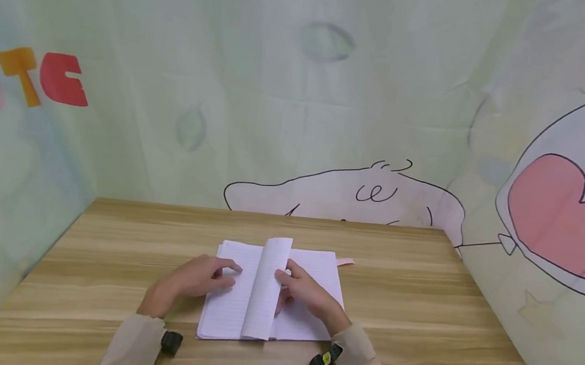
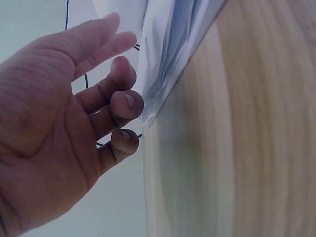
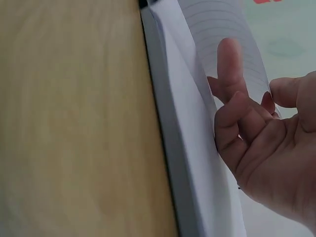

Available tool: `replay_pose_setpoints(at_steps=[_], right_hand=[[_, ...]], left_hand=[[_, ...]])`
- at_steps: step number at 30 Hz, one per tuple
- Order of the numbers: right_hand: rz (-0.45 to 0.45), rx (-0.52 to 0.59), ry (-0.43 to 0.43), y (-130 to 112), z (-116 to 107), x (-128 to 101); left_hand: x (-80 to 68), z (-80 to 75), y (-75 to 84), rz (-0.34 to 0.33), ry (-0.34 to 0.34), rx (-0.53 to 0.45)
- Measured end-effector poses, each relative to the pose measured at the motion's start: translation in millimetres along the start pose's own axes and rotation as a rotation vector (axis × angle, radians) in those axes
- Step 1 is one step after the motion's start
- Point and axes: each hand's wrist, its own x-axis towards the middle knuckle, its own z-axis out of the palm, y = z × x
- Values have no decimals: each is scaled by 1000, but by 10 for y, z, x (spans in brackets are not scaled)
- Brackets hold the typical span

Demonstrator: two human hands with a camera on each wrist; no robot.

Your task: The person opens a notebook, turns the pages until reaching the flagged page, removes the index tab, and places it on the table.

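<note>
— Fingers of the right hand pinch one page; it stands up in the middle of the notebook.

— Where is the notebook?

— Open flat on the table, spine running away from the person; the page rises left of the right hand.

— And the left hand?

— Flat, fingers loose, resting on the left side; the right hand is nearer the page.
</note>
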Motion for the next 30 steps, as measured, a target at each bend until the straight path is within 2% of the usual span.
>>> replay_pose_setpoints(at_steps=[8,14,19,25,30], right_hand=[[-1,-50,-62,23,116,48],[-14,-69,-110,20,121,27],[-42,-79,-169,22,102,1],[-75,-85,-174,-10,69,-5],[-74,-84,-175,-41,29,-6]], left_hand=[[20,0,30,32,47,-25],[36,13,53,-8,57,-40],[19,20,46,-59,99,-59],[23,15,3,-77,132,3],[33,21,-12,-97,126,-13]])
